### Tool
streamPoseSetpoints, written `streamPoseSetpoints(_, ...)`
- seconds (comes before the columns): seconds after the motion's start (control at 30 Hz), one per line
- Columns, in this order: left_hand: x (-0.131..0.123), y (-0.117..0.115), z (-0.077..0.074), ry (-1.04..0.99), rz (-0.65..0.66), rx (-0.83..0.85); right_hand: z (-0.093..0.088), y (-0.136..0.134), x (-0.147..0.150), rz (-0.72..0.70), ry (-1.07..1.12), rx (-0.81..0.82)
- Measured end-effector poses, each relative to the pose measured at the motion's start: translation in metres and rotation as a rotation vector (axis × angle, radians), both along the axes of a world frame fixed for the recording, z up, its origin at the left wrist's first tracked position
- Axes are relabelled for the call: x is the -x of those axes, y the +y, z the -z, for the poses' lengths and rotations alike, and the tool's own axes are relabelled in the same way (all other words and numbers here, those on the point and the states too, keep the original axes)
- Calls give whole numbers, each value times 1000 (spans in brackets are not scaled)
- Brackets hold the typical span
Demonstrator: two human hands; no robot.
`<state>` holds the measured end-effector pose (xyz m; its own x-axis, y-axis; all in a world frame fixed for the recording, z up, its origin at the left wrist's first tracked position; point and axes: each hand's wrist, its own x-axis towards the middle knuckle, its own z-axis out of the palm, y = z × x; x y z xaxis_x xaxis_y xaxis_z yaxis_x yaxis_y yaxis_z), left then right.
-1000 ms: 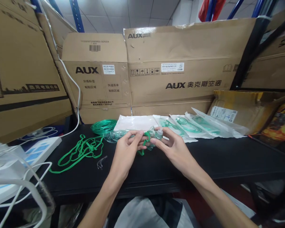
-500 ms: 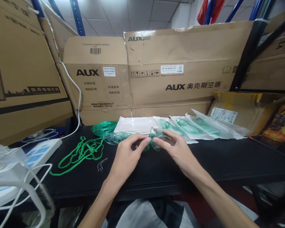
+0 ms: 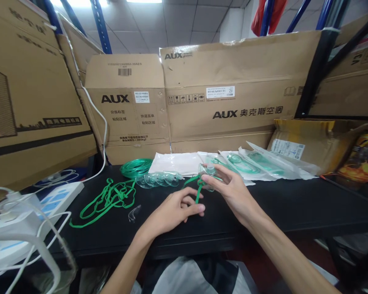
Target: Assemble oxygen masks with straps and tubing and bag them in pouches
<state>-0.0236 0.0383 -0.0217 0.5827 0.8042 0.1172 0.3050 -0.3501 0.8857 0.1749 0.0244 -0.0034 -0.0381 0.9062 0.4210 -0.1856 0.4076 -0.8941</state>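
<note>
A clear mask (image 3: 211, 171) with a green strap (image 3: 199, 191) is held between the thumb and fingers of my right hand (image 3: 230, 183). Just below and left of it, my left hand (image 3: 176, 207) has its fingers curled and its thumb apart from them, close to the hanging strap. Whether the left fingers touch the strap cannot be made out. Behind my left hand lies a row of nested clear masks (image 3: 159, 179). Further left are a tangle of green straps (image 3: 113, 200) and a coil of green tubing (image 3: 135, 168).
Packaged green tubing and masks (image 3: 243, 163) lie at the back right beside a white sheet (image 3: 174, 163). Thin clear bits (image 3: 134, 213) lie left of my left hand. A power strip (image 3: 55, 204) with cables stands at the left. Cardboard (image 3: 221, 81) walls the back.
My left hand has come away from the mask and moved down toward me. The green strap now hangs below the mask. My right hand keeps its hold, moved slightly right.
</note>
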Motion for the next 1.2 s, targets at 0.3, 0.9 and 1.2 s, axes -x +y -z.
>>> streamPoseSetpoints(0.3, 46, -22, -33, 355, -256, -355, -3, 16, -48, 197, -257, 73)
streamPoseSetpoints(0.9, 145, 158, -55, 945, -755, -355, 32, 12, -22, 32, -909, -38)
streamPoseSetpoints(1.2, 155, 163, -70, 908, -802, -377, 33, 14, -20, 32, -918, -74)
